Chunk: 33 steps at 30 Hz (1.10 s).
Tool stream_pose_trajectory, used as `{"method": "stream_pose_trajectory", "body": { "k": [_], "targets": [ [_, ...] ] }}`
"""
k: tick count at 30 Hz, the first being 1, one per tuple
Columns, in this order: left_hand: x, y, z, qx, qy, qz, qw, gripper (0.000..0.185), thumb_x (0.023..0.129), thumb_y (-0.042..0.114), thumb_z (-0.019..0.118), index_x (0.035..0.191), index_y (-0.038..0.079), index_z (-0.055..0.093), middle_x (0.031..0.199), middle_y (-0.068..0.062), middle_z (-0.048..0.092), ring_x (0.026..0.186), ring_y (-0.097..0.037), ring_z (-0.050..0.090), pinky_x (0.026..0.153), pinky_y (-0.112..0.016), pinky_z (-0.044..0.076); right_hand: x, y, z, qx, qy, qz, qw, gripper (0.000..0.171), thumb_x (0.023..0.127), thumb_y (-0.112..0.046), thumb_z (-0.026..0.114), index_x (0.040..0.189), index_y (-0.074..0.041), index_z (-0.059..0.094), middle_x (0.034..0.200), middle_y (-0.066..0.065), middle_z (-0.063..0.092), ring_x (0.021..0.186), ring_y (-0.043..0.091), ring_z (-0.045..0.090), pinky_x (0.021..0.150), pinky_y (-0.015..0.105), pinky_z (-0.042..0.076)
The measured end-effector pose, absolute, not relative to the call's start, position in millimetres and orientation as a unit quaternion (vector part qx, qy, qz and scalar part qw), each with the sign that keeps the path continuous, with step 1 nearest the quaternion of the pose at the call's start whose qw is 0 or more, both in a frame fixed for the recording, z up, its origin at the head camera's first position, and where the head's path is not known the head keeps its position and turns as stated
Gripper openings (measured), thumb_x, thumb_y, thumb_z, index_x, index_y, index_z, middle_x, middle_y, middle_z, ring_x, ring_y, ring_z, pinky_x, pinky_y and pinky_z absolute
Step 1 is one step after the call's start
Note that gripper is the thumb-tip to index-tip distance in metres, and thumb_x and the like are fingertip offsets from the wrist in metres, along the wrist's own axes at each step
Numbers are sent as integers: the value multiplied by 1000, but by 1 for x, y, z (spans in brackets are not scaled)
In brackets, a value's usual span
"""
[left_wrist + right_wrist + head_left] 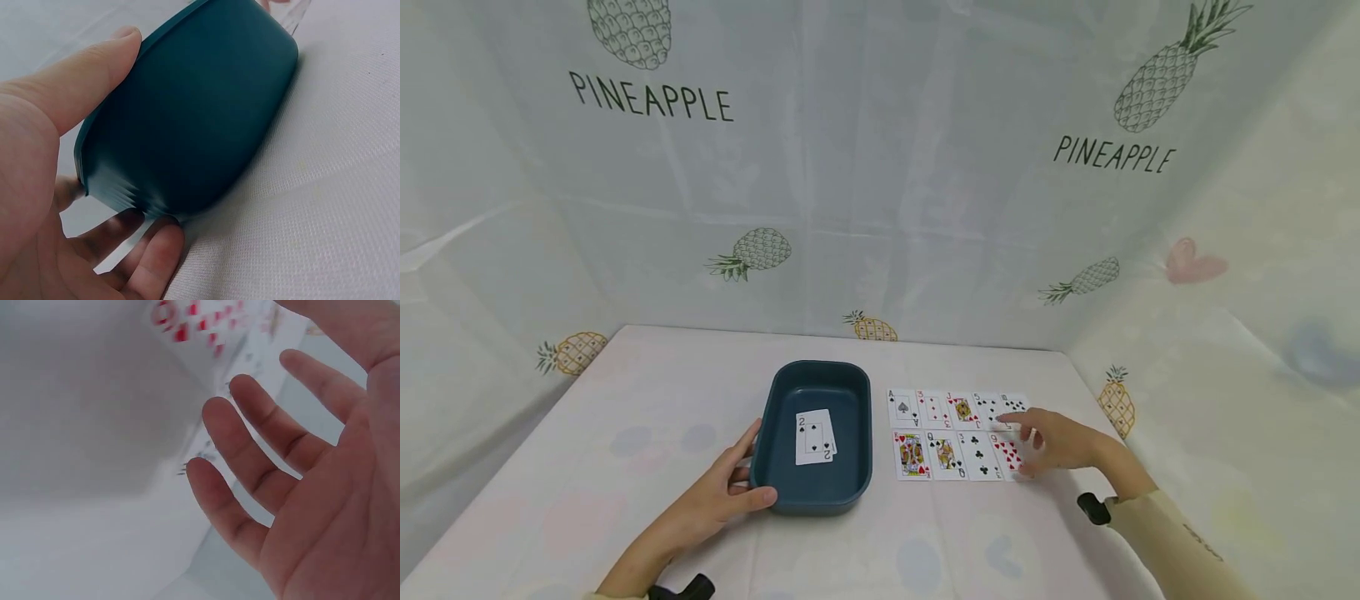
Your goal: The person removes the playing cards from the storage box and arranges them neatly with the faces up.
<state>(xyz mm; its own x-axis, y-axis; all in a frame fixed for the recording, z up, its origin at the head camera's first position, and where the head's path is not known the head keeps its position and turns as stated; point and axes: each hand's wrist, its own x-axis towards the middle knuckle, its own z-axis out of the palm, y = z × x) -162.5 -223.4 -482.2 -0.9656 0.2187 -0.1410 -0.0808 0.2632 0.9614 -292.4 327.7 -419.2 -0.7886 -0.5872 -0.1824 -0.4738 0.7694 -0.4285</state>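
A dark teal rectangular tray [812, 500] stands on the table in the head view. My left hand [718, 496] grips its left side, thumb on the rim and fingers against the outer wall, as the left wrist view also shows. Inside lies a black two card [812, 437], overlapping another card. To the tray's right, playing cards lie face up in two rows. My right hand [1060, 442] hovers at their right end, near the nine of hearts [1006, 454] and a black five [987, 406]. Its fingers are relaxed and spread in the right wrist view, with no card held.
The upper row starts with an ace of spades [902, 408], a three of diamonds [933, 408] and a jack [962, 408]. The lower row has a king [912, 455], a queen [947, 455] and a three of clubs [980, 456]. Pineapple-printed cloth [880, 183] rises behind the table.
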Motion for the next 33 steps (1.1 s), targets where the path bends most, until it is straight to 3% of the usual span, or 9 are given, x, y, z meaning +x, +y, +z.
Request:
{"method": "stream_pose_trajectory", "body": {
  "k": [9, 17, 22, 28, 33],
  "targets": [
    [-162, -222, -482, 36, 785, 606, 124, 103, 97, 29, 80, 173, 28, 10, 167, -21, 24, 129, -29, 58, 95, -30, 55, -293, 274, -404, -334, 914, -215, 86, 68, 94, -32, 83, 151, -7, 56, 117, 10, 66, 103, 31, 65, 87, 49, 56],
    [-161, -220, -480, 39, 781, 611, 124, 103, 98, 28, 80, 173, 27, 10, 167, -21, 25, 130, -29, 57, 96, -30, 55, -288, 207, -402, -344, 897, -278, 24, 66, 96, -37, 80, 153, -16, 55, 123, 0, 66, 112, 29, 64, 94, 49, 54],
    [-160, -220, -479, 39, 782, 610, 124, 103, 98, 28, 80, 173, 27, 9, 167, -21, 24, 130, -29, 58, 95, -30, 55, -284, 161, -402, -343, 888, -305, 18, 67, 96, -40, 80, 154, -17, 54, 129, 4, 65, 118, 27, 62, 98, 50, 53],
    [-160, -220, -480, 39, 784, 608, 121, 103, 97, 28, 80, 173, 28, 10, 167, -21, 25, 129, -28, 58, 96, -31, 55, -285, 117, -408, -364, 873, -323, 27, 68, 95, -35, 80, 154, -11, 55, 134, 14, 64, 127, 34, 59, 103, 58, 50],
    [-161, -221, -481, 35, 785, 606, 123, 103, 97, 29, 80, 173, 28, 10, 168, -21, 24, 128, -28, 58, 96, -35, 56, -289, 87, -418, -390, 872, -294, 23, 67, 95, -35, 81, 152, -10, 57, 133, 13, 63, 126, 32, 57, 105, 52, 50]
  ]
}}
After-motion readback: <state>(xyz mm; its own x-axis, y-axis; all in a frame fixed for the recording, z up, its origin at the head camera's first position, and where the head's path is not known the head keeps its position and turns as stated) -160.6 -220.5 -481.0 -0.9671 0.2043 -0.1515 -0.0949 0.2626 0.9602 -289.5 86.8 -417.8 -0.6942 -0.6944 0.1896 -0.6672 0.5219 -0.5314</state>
